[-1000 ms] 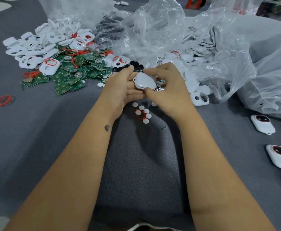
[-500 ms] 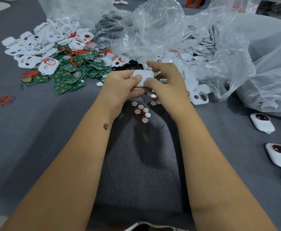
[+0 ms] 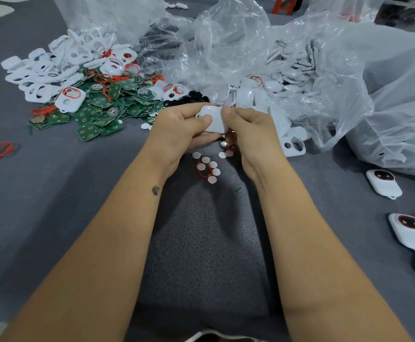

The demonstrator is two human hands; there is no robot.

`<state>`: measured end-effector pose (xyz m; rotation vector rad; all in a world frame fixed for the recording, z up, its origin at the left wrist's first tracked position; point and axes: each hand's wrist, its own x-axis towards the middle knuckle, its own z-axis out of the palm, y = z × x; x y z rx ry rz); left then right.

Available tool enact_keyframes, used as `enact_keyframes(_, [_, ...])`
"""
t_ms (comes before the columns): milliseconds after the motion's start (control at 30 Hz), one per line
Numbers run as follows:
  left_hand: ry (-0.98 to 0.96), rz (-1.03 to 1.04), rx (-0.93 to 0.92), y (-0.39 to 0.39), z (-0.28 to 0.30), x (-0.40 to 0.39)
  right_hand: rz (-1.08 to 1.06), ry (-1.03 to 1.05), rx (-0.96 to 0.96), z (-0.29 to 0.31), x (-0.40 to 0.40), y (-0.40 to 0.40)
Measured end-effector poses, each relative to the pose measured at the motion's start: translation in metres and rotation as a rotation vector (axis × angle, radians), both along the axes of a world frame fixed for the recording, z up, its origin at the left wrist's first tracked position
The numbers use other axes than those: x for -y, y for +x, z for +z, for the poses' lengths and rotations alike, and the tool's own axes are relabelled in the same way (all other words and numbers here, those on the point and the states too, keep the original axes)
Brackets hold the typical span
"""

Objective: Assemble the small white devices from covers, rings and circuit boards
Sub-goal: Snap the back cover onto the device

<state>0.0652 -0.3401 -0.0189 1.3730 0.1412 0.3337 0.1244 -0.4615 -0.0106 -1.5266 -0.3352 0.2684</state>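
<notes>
Head view, entry for this moment. I log one white device (image 3: 213,119) held above the counter (image 3: 53,193), between both hands, just in front of the heap of loose white shells.

Left hand (image 3: 179,129): fingers curled beneath the device, thumb pressed flat on its top face. Right hand (image 3: 248,129): thumb and forefinger pinching the device's far right edge, the other fingers curled below.

Change noted: a second ago the device lay face-up with its rounded outline turned toward me; half a second ago it was tipped edge-on; now its broad smooth back faces up and both thumbs bear on it. I read this as the cover being pressed shut over whatever sits inside. The seam itself is hidden by the fingers, so I cannot tell whether it has closed.

Stock nearby:
- green circuit boards (image 3: 102,112), heaped to the left, well apart from the hands
- white covers (image 3: 43,77), beyond the boards
- red rings (image 3: 2,149), one lying alone at far left
- small white discs (image 3: 206,166), on the counter just below the hands
- finished devices (image 3: 384,182), face-up at right
- plastic bags (image 3: 349,70), behind

Judgement: this unit is near completion; much stock remains.
</notes>
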Motion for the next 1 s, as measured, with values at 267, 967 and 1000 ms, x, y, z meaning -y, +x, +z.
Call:
enact_keyframes(267, [0.041, 0.017, 0.060, 0.000, -0.002, 0.002, -0.117, 0.001, 0.076, -0.005, -0.001, 0.002])
enact_keyframes(967, [0.018, 0.212, 0.086, 0.003, -0.001, 0.005, -0.007, 0.055, 0.265, -0.002, -0.004, -0.007])
enact_keyframes(1000, [-0.014, 0.207, 0.075, 0.003, 0.001, 0.004, -0.008, 0.066, 0.268, -0.003, -0.006, -0.006])
